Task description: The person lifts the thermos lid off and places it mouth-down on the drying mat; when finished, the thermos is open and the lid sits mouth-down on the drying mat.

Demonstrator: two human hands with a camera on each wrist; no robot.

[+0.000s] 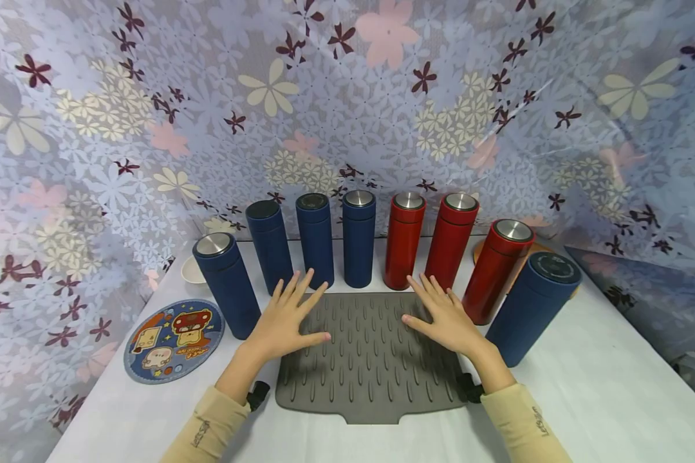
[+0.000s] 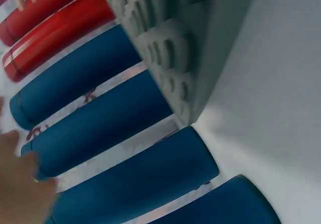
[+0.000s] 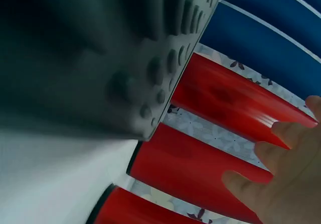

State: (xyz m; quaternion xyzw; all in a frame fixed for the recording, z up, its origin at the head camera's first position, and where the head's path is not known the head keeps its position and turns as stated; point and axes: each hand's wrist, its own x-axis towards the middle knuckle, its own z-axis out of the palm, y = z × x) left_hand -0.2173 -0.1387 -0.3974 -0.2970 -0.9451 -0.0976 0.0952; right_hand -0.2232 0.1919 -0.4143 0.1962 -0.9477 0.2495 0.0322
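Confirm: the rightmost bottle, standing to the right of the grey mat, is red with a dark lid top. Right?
Not quite: the rightmost bottle is blue, not red, as the head view shows. The rest holds: it stands to the right of the grey mat and has a dark lid top.

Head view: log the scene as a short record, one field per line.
Left hand: fingers spread, at the mat's left side, holding nothing
Right hand: fingers spread, over the mat's right side, holding nothing
Gray mat: ridged, lying flat between the hands
Blue bottles: five, upright; four left, one far right
Red bottles: three, upright, silver-topped
Far left: round cartoon mat; white bowl, partly hidden
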